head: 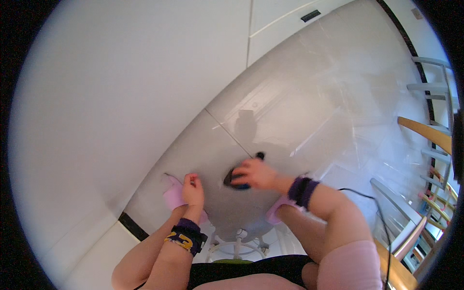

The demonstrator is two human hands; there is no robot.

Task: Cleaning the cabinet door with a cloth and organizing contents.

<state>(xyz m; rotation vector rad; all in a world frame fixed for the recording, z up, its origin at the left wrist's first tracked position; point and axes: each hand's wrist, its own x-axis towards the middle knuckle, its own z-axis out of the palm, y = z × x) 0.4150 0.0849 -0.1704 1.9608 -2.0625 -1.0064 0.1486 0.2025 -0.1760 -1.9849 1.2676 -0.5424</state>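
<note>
My right hand (255, 174) is over a dark, partly blue object (236, 185) just above or on the glossy floor, its fingers curled over the top. Blur and the fingers hide most of that object, so its exact kind is unclear. A small round black piece (260, 156) shows just beyond the hand; whether it joins the dark object I cannot tell. My left hand (193, 190) hangs in front of a pink slipper (172, 192), fingers loosely curled, with nothing visible in them. Dark purple bands circle both wrists.
White cabinet fronts (137, 79) rise on the left, meeting the tiled floor (308, 90). A wheeled stool base (239, 235) stands beneath me. Grey and wooden chairs (427, 134) line the right side. A black cable (380, 217) hangs beside my right arm.
</note>
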